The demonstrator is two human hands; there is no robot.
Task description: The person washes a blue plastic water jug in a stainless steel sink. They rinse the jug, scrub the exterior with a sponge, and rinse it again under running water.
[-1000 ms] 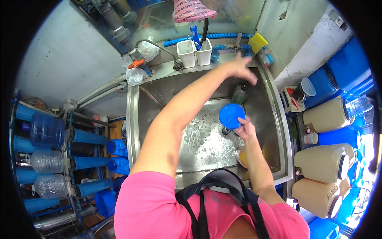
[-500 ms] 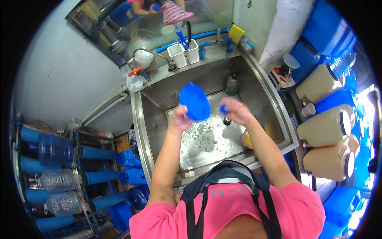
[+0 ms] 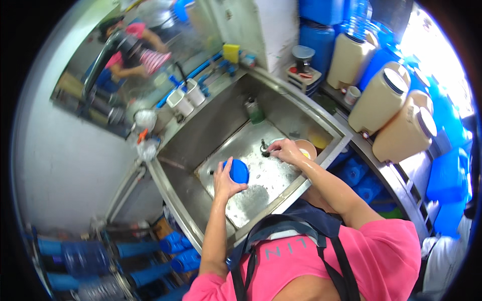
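My left hand (image 3: 227, 181) is closed around the side of a round blue bowl-like piece (image 3: 239, 171), low over the floor of a steel sink (image 3: 203, 131). Its full shape is partly hidden by the fingers. My right hand (image 3: 285, 151) reaches to the sink's right half with its fingertips drawn together. They are right beside a small black fitting (image 3: 264, 149) on the sink floor; whether they touch it or pinch something else cannot be made out. Next to that hand, partly behind the wrist, is a pale orange bowl (image 3: 307, 146).
A bottle of green liquid (image 3: 254, 111) stands in the sink's back corner. White holders (image 3: 179, 103) and a yellow sponge (image 3: 231, 53) sit along the back ledge. Beige jugs (image 3: 384, 93) line the right side, and large blue bottles (image 3: 85, 258) lie on a rack at lower left.
My left hand has lowered the blue piece and turned it over. My right hand has moved down to the black fitting; the small blue thing it held no longer shows. The view has turned.
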